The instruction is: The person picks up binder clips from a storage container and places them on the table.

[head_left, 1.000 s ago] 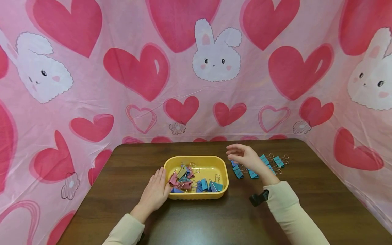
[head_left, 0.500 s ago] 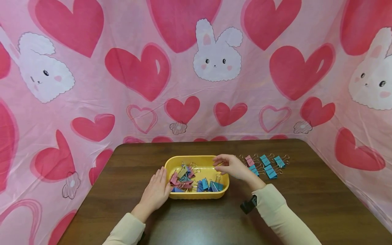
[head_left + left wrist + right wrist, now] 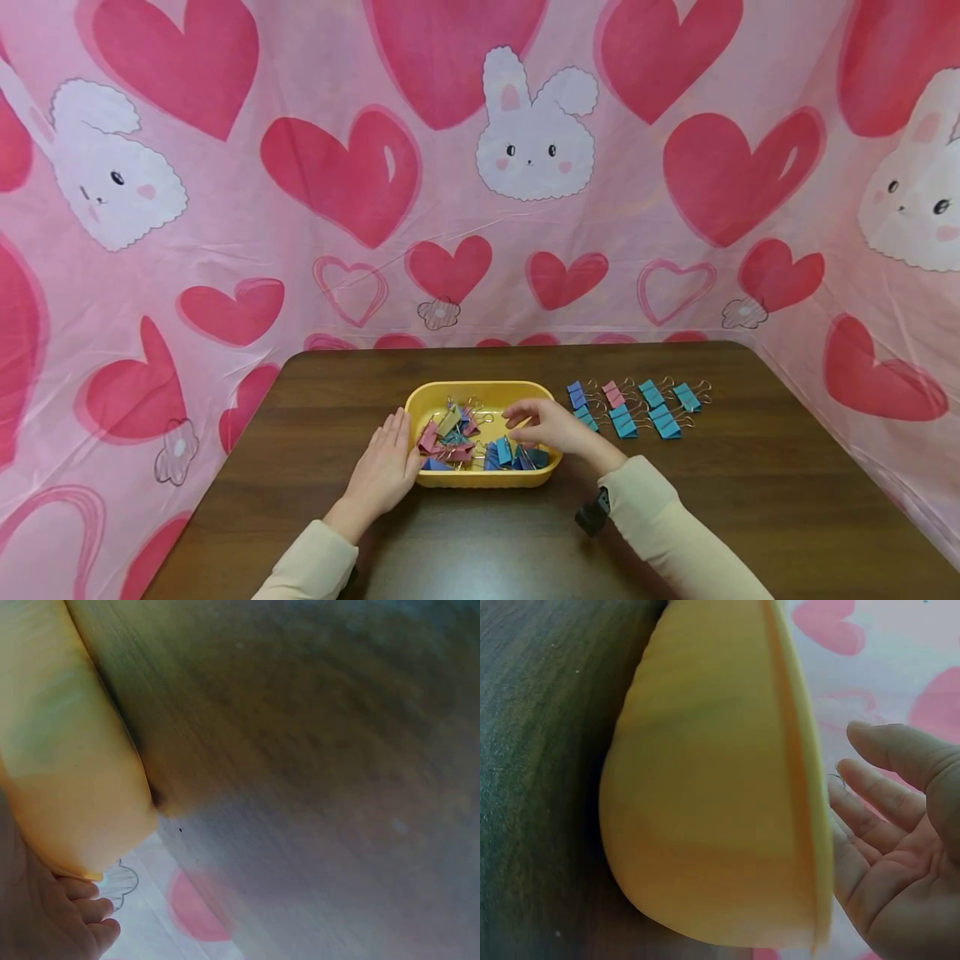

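Note:
A yellow tray on the table holds a jumble of binder clips in pink, blue, teal and olive. Flat against the tray's left end lies my left hand, fingers straight; the left wrist view shows its fingers by the tray wall. My right hand reaches over the right side of the tray, above the clips there. In the right wrist view its thumb and fingers are apart and loosely bent, and I see nothing held in them.
Right of the tray, two rows of binder clips lie on the wooden table: a blue clip, a pink clip and several teal clips. A pink cloth with hearts and rabbits hangs behind the table.
My right hand has moved left from above the clips on the table to over the tray, uncovering the blue, pink and teal clips. My left hand has stayed at the tray.

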Available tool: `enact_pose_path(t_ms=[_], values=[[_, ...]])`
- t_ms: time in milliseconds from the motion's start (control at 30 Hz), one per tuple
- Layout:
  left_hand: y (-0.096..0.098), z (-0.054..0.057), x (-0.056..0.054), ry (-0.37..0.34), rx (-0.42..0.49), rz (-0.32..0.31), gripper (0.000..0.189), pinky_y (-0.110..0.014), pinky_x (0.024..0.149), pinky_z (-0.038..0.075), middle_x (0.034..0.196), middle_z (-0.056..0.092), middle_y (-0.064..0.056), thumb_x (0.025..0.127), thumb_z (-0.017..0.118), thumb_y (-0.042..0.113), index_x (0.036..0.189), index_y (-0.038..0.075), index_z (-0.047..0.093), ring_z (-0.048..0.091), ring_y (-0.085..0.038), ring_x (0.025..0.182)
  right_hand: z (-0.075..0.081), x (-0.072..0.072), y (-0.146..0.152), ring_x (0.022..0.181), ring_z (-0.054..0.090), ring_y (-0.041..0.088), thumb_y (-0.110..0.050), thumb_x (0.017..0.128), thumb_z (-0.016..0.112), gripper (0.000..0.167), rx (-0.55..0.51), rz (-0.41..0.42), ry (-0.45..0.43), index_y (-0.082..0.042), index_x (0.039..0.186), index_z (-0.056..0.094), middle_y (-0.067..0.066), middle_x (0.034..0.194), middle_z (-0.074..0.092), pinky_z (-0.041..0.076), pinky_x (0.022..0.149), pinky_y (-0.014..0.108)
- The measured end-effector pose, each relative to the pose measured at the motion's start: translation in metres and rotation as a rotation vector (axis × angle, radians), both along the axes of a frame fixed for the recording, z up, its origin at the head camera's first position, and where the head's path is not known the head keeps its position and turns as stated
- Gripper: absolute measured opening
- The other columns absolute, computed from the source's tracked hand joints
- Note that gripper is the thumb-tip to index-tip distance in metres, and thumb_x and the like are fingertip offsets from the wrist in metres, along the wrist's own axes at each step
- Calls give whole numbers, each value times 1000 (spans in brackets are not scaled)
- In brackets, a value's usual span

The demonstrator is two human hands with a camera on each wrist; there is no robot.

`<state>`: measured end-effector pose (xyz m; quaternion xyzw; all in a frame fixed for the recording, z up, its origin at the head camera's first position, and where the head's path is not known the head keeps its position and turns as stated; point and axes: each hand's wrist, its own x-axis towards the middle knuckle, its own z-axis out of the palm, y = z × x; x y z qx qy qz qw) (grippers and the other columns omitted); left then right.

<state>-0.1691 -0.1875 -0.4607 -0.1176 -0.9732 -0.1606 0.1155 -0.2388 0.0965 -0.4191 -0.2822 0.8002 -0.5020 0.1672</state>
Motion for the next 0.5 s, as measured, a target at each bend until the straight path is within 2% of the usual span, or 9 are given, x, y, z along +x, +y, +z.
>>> enact_pose_path(t_ms=[100,333,500], values=[[0,0,0,12,-4,-5,59,-48,106,21,143,29,-25,91,47,22,137,-12,30,27,-38,131,-4,-1,-3,76,61,33,-4,85,63,30,18,6,-3,8,111,57,22,100,60,54,65,38],[0,1,1,-5,0,2,60,-47,107,20,144,28,-24,92,47,23,138,-10,29,26,-36,132,-10,-2,-10,77,61,24,-2,85,62,30,29,28,0,11,111,56,28,106,57,55,61,36],[0,1,0,-7,0,2,60,-46,107,20,144,28,-24,92,47,23,138,-11,29,25,-36,132,-13,-6,-13,73,59,18,1,84,62,28,56,49,5,11,109,56,20,96,62,54,60,31]])
